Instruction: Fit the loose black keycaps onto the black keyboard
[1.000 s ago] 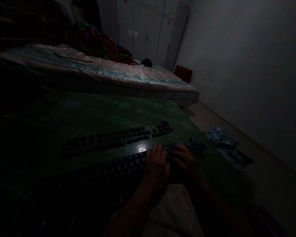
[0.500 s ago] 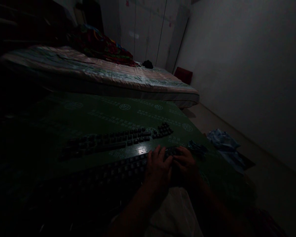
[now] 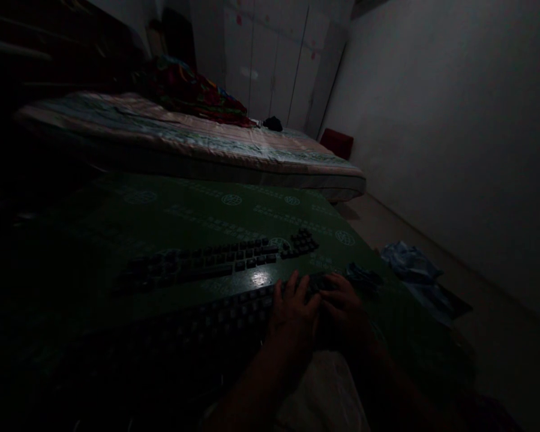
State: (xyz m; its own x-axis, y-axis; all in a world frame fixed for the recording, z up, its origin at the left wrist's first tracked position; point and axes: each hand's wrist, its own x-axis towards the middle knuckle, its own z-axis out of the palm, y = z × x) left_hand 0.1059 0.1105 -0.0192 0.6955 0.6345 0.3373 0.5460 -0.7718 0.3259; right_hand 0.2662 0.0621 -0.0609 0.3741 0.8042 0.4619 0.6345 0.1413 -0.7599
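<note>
A dark keyboard (image 3: 225, 312) lies along the near side of a green table, its left part lost in shadow. My left hand (image 3: 294, 312) rests over its right part, fingers stretched and spread. Beside it, my right hand (image 3: 346, 306) lies on the right end of the keyboard with its fingers slightly bent and apart, pointing left. The two hands almost touch. Whether anything small sits under the fingertips is too dark to make out. Beyond the keyboard, loose black keycaps (image 3: 252, 255) are laid out in rows, with a smaller cluster at the right.
The green table (image 3: 198, 207) bears printed white logos. A dark crumpled cloth (image 3: 363, 276) lies right of my hands. Past the table stands a bed (image 3: 252, 156) with a red patterned blanket (image 3: 198, 96). Bluish crumpled fabric (image 3: 411, 261) is at the right, near a pale wall (image 3: 441, 114).
The whole view has shifted slightly, so everything appears a little lower and further right. My hands stay on the keyboard's right part, with small finger movements.
</note>
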